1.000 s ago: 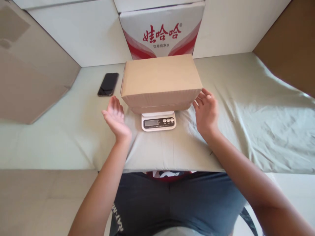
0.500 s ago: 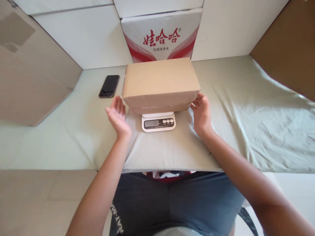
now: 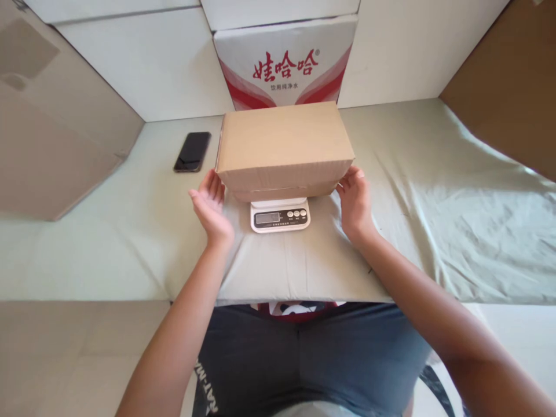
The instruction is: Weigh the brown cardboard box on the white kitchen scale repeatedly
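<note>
Plain brown cardboard box [image 3: 284,145] sits on a small white kitchen scale [image 3: 280,214], centre of the frame, long side across; the box overhangs the scale on both sides. Scale display and three round buttons face the person, reading too small to tell. Left hand [image 3: 211,205] at the box's lower left corner, palm turned inward, fingers [image 3: 216,184] straight and close together, tips at or just touching the box edge; contact hard to confirm. Right hand [image 3: 355,200] at the lower right corner, fingers [image 3: 347,180] slightly curled, tips against the box's bottom edge. Neither hand closed round anything. All on a table [image 3: 434,191] covered in wrinkled pale green cloth. Black phone [image 3: 192,151] lies flat, screen dark, left of the box, apart from it. White-and-red printed carton [image 3: 284,61] stands just behind the box, top centre. Brown cardboard panels at upper left and upper right of the frame.
</note>
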`<act>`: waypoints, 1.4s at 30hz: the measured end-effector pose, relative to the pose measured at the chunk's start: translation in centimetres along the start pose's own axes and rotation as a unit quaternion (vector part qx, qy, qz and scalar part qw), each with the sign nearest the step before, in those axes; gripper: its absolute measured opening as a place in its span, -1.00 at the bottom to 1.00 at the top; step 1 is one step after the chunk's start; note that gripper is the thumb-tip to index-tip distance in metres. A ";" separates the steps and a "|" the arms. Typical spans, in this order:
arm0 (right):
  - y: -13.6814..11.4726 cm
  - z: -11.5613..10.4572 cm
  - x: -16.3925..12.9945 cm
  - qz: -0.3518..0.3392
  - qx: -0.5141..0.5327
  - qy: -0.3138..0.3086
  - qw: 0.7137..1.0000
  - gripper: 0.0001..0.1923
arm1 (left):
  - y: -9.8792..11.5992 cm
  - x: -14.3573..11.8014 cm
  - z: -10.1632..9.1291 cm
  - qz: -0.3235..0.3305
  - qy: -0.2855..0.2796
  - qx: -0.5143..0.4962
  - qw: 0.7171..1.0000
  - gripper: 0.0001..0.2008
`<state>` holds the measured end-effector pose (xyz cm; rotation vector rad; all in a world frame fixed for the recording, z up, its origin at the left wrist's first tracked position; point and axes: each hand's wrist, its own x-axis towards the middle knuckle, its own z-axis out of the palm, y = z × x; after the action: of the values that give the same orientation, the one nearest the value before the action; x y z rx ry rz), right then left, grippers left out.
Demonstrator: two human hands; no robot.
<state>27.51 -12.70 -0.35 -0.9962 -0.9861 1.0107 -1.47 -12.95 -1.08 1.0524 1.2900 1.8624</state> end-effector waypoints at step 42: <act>-1.7 1.2 -0.6 -0.133 -0.066 -0.122 0.981 -0.38 | 2.7 -0.9 1.4 0.036 -0.102 -0.001 0.994 -0.18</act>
<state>26.58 -13.44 1.43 -0.8326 -1.3660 0.8636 0.03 -13.97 1.51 1.2677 1.1445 1.7543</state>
